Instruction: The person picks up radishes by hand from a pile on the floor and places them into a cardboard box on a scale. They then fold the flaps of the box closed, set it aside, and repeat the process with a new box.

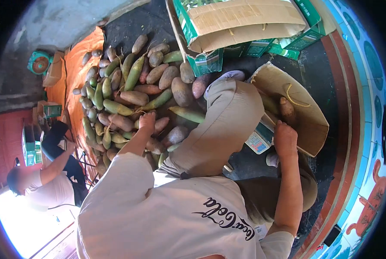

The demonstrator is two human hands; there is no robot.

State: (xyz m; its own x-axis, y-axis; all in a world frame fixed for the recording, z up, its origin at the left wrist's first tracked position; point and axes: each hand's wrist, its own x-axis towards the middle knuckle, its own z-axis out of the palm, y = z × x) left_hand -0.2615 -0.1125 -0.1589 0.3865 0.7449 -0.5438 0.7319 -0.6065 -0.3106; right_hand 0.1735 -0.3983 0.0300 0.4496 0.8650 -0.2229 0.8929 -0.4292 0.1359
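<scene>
My left hand [147,122] reaches into a large pile of root vegetables, its fingers spread over them. A reddish-brown root [161,125] lies right beside it, and a long green radish [117,108] is just to its left. My right hand [284,138] is closed at the near edge of an open cardboard box [311,125] with a yellow cord handle [294,97]. Inside that box lie a brownish root [287,110] and a greenish one [269,105]. The undersides of my right fingers are hidden.
A scale with a keypad [258,141] sits between my legs and the box. Green-and-brown cartons [247,21] stand at the top. An orange sheet [74,77] lies under the pile's left side. Another person [50,181] sits at left. A tiled wall [370,108] rises at right.
</scene>
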